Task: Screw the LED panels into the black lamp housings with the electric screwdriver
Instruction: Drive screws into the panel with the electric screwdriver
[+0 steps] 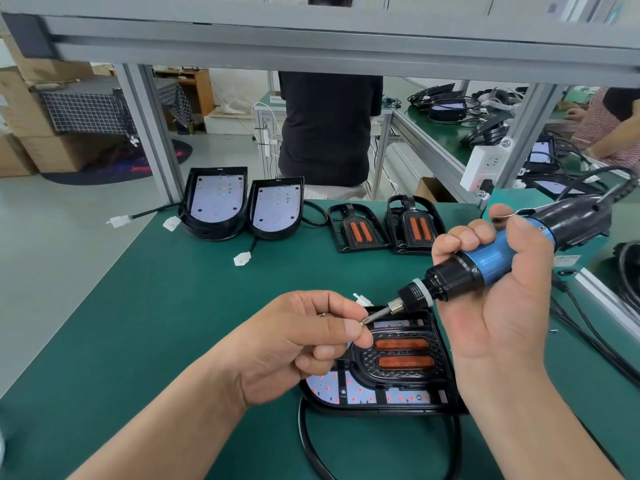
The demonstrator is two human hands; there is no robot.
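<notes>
My right hand (498, 306) grips the blue and black electric screwdriver (485, 261), held tilted with its bit pointing down-left. My left hand (298, 344) pinches a small screw (362, 322) at the bit's tip; another screw (322, 314) sits between its fingers. Below both hands lies a black lamp housing (391, 403) with a white LED panel (325, 384) and a black cover with two orange reflectors (403, 353). Its black cable (304, 441) loops toward me.
At the back of the green mat (156, 323) stand two housings with LED panels (216, 200) (277, 207) and two loose black covers (356, 230) (414, 225). White connectors (241, 259) lie near them. A person sits beyond the table. The screwdriver's cable (588, 327) runs on the right.
</notes>
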